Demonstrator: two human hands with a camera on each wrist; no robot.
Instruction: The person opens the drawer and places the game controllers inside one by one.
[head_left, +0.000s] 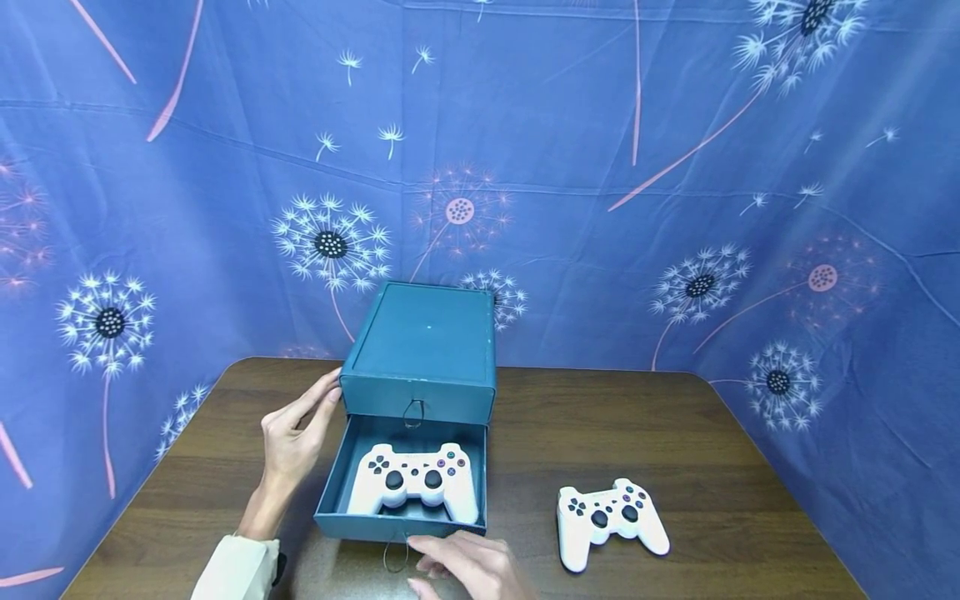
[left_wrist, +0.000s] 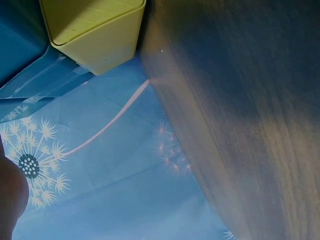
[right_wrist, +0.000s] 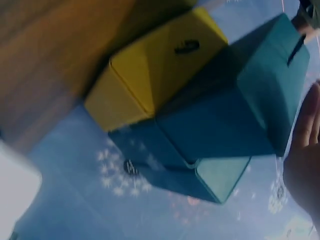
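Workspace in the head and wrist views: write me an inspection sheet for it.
Surface: brown wood-look table.
Job's things: teal box; its open drawer, holding a white controller; second controller on the table, right of the drawer; yellow box beneath.
Clutter: nothing seen.
Hands: left hand at the teal box's left side; right hand by the drawer's front, contact unclear.
Cables: nothing seen.
Surroundings: blue dandelion-print cloth behind the table.

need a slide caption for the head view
Left hand at a teal drawer unit, right hand by its open drawer, white controller inside, second controller on the table.
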